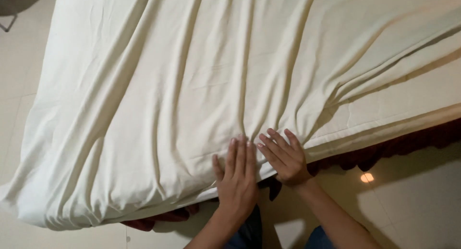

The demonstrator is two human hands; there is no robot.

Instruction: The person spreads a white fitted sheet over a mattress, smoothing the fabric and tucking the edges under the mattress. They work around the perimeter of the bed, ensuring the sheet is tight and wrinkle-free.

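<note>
A cream bed sheet [192, 85] covers a mattress and shows long creases fanning out from its near edge. My left hand [236, 179] lies flat on the sheet at that edge, fingers together and pointing away from me. My right hand [284, 155] lies flat just to the right of it, fingers slightly spread, its fingertips at the base of a bunch of folds. The two hands almost touch. Neither hand grips the cloth.
A dark red bed skirt [398, 145] hangs below the sheet's near edge on the right and shows again at the lower left. Pale floor tiles [413, 201] lie beneath. A chair leg [9, 23] stands at the top left corner.
</note>
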